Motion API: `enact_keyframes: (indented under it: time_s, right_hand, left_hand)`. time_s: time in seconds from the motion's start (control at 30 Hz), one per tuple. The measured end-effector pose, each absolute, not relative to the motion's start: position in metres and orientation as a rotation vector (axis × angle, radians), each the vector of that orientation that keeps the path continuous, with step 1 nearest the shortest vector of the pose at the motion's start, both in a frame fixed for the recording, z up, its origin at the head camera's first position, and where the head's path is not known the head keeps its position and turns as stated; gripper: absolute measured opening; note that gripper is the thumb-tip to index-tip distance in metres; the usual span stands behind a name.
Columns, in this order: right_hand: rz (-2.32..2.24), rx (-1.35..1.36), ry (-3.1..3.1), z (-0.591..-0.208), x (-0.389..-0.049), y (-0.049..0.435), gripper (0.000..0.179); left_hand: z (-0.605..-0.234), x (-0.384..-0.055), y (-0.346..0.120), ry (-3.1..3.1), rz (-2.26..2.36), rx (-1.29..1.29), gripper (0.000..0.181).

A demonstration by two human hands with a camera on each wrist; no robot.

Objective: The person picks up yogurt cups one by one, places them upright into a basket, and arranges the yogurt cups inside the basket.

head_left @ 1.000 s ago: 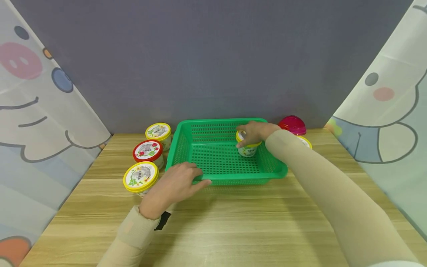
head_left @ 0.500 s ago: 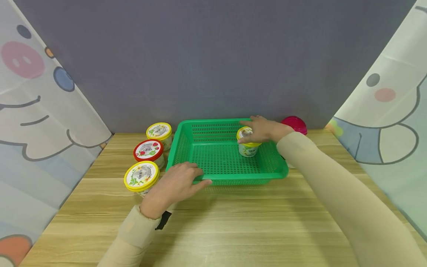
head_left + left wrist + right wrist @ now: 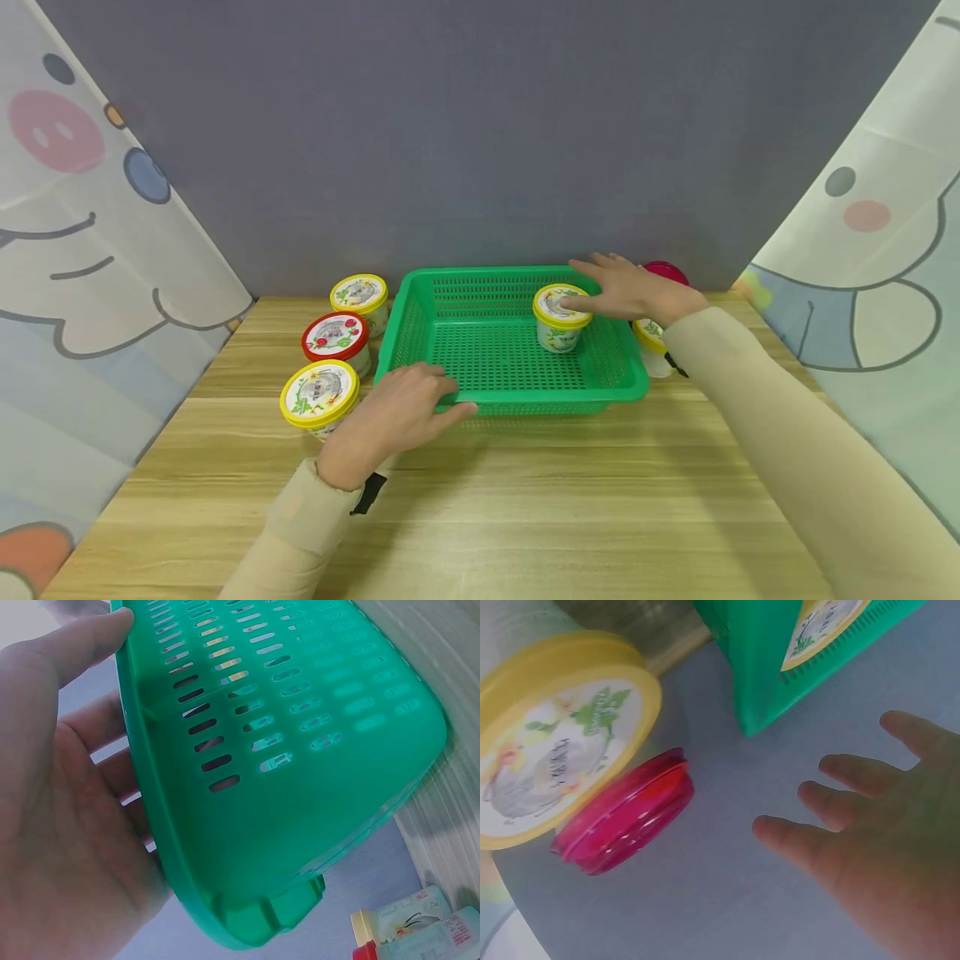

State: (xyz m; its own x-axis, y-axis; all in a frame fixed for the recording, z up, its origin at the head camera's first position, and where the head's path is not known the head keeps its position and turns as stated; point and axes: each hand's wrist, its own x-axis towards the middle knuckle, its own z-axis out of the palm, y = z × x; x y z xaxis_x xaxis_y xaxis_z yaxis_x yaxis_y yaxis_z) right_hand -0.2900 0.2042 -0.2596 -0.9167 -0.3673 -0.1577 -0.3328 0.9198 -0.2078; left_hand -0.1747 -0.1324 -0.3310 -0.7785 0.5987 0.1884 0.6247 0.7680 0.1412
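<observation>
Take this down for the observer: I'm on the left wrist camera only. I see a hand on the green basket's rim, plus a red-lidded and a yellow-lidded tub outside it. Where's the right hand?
Observer: The right hand is by the right end of the basket.
Operator: Got it. My camera doesn't show me the inside clearly. What's standing in there?
Observer: One upright yellow-lidded tub.

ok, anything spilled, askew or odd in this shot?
Nothing stands out. The tub in the basket stands upright with its lid on, the basket sits level, and no spill shows on the table.
</observation>
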Motion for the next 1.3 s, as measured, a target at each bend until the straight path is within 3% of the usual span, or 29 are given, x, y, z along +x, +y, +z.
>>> enact_keyframes:
  time_s: [1.3]
  right_hand:
    - [-0.524, -0.478, 3.026, -0.288, -0.25, 0.267, 0.078]
  left_hand:
    - [-0.331, -0.174, -0.132, -2.84, -0.301, -0.96, 0.036]
